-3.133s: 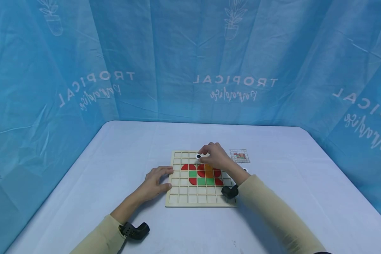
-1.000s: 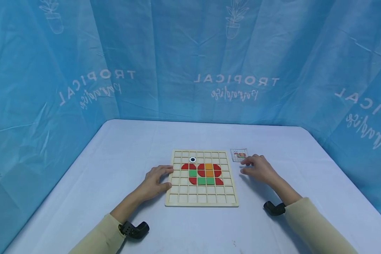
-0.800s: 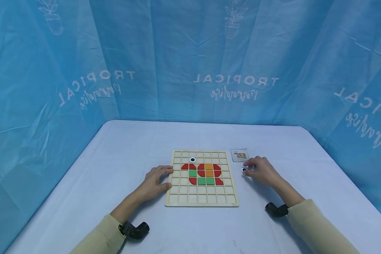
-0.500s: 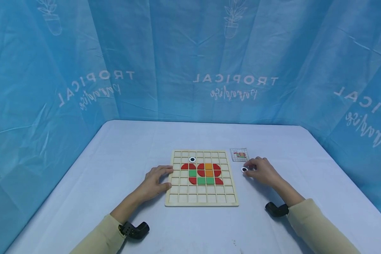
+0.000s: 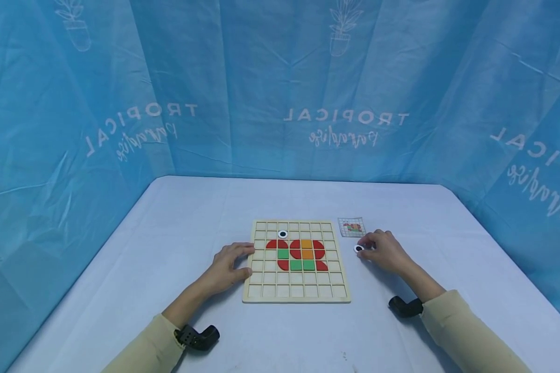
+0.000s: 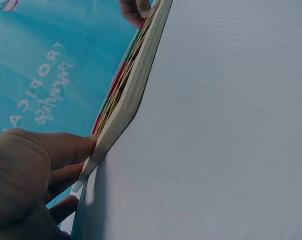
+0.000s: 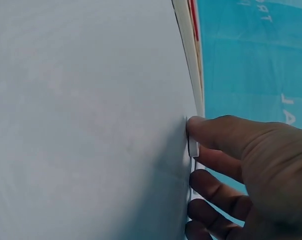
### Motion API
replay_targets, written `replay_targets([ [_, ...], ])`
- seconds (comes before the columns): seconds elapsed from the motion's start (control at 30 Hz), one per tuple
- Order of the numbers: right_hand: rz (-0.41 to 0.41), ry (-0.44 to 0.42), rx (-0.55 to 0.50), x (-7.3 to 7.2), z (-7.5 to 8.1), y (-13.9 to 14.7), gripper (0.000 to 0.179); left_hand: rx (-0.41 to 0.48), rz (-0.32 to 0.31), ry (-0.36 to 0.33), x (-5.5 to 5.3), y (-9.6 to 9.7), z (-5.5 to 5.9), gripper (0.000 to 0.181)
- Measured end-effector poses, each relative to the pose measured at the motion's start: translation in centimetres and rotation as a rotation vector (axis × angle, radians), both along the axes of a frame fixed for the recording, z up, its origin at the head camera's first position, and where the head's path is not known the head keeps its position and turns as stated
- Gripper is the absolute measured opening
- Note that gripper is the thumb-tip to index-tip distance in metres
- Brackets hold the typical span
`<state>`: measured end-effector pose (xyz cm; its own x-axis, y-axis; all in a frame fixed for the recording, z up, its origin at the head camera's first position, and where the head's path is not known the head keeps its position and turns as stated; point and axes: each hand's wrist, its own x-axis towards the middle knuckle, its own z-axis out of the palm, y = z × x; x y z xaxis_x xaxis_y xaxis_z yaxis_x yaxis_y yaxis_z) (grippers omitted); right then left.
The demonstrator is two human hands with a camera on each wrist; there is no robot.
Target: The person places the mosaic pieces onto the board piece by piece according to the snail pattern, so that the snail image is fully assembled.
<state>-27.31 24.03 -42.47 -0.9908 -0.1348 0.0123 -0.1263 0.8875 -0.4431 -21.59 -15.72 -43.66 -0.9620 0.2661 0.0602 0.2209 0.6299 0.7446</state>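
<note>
A wooden grid board lies on the table, with red, green and orange tiles set in its cells. One round eye piece, white with a black centre, sits in an upper cell. My left hand rests against the board's left edge with thumb and fingers spread; in the left wrist view the thumb touches the board's side. To the right of the board, my right hand pinches a second eye piece between thumb and forefinger, low at the tablecloth.
A small printed card with a gridded picture lies at the board's upper right, just beyond my right hand. White cloth covers the table, and a blue curtain stands around its back and sides.
My right hand has moved from over the board to the right of it, leaving one eye piece in an upper cell, and now pinches another. The left hand has stayed put.
</note>
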Motion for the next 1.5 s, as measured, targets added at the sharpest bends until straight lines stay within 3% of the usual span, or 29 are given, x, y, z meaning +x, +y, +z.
replay_targets([
  [0.23,0.056,0.033,-0.020,-0.1,1.5,-2.3,0.024,-0.002,0.001,0.008,-0.1,0.0,0.0,0.050],
  [0.57,0.167,0.035,-0.034,-1.9,3.7,-10.6,0.025,-0.008,0.010,-0.009,-0.1,0.1,-0.2,0.050],
  [0.97,0.308,0.029,-0.078,-4.0,2.7,-16.9,0.023,-0.018,0.017,-0.020,-0.1,0.2,-0.1,0.049],
  [1.23,0.291,0.003,-0.060,-5.1,2.3,-19.2,0.023,0.000,0.002,-0.030,-0.2,0.0,-0.2,0.050],
  [1.5,0.303,-0.028,-0.017,-5.1,2.2,-20.0,0.029,-0.008,-0.011,0.000,-0.1,0.0,-0.1,0.049],
])
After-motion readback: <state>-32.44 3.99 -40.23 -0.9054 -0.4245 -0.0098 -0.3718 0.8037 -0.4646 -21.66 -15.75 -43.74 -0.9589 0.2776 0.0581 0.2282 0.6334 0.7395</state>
